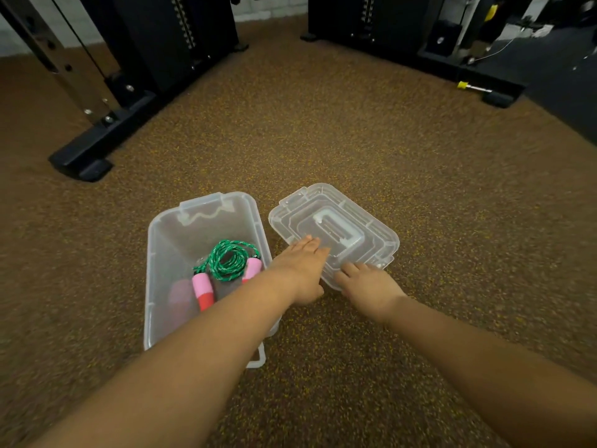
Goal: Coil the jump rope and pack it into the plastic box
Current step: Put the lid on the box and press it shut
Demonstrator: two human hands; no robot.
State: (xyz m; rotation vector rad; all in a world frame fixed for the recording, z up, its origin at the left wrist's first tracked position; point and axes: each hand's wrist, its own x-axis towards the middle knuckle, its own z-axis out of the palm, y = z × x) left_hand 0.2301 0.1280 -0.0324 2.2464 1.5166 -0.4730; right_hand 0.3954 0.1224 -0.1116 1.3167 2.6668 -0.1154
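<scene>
A clear plastic box (pixel 155 253) stands open on the floor. Inside it lies the jump rope (pixel 227 261), its green cord coiled between two pink and red handles. The clear lid (pixel 365 227) lies flat on the floor just right of the box, handle side up. My left hand (pixel 302 270) reaches across the box's right wall. Its fingers lie on top of the lid's near left corner, and its thumb is at the edge below. My right hand (pixel 368 289) grips the lid's near edge with curled fingers.
The floor is brown speckled rubber matting. Black gym machine frames stand at the back left (pixel 97 147) and back right (pixel 468 66), well away from the box. A bar with a yellow tip (pixel 465 85) pokes out at the right.
</scene>
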